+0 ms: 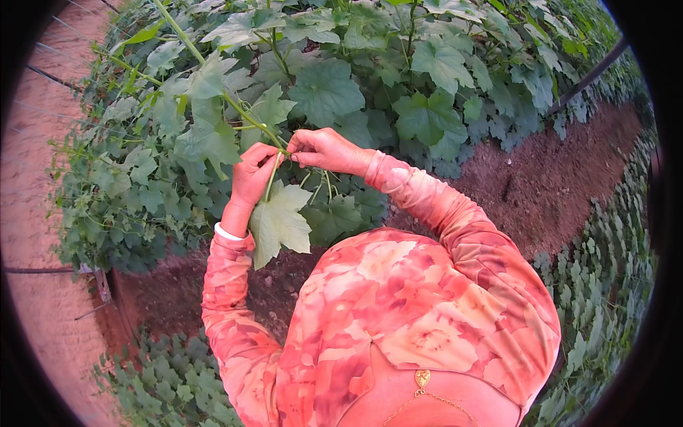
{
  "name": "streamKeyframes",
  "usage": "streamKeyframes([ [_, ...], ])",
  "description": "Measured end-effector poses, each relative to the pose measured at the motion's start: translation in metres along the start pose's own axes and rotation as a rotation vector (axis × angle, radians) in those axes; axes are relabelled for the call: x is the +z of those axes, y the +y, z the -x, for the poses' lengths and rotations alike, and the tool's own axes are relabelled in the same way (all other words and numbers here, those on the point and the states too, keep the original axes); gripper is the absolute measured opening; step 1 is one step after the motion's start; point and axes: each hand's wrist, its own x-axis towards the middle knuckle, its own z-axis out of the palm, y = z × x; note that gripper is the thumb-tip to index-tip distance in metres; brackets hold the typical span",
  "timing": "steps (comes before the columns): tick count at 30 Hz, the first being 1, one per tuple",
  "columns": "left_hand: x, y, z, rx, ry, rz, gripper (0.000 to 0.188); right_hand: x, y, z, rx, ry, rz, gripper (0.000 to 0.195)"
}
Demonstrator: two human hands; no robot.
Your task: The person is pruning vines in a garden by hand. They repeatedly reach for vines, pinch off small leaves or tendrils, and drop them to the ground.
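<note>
A green vine stem [241, 111] slants down from the upper left to my fingers. My left hand [252, 176] pinches it at a joint where a leaf stalk branches off, and my right hand [323, 151] pinches the same spot from the other side, its fingertips almost touching the left ones. From that joint a pale lobed leaf [281, 224] hangs below my hands. Larger leaves of the vine [211, 136] stand just left of and above my left hand. What lies between my fingertips is too small to tell.
Dense leafy vines [325, 91] fill the area ahead, with thin strings at the left. Bare soil [528, 176] runs between the rows. A dark pole or pipe [589, 74] slants at the upper right. More plants [165, 379] grow at lower left, beside a pale dirt path [37, 203].
</note>
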Motion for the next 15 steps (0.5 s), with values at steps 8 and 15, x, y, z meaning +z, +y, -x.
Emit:
streamKeyframes([
  [8,-0.016,-0.028,-0.001,-0.504,-0.125,0.603,0.009,0.007,-0.007,-0.005,-0.094,-0.001,0.158,0.019],
  [15,-0.062,-0.087,0.009,-0.213,0.172,1.323,0.034,0.007,0.0,-0.007,-0.088,-0.092,0.214,0.019],
])
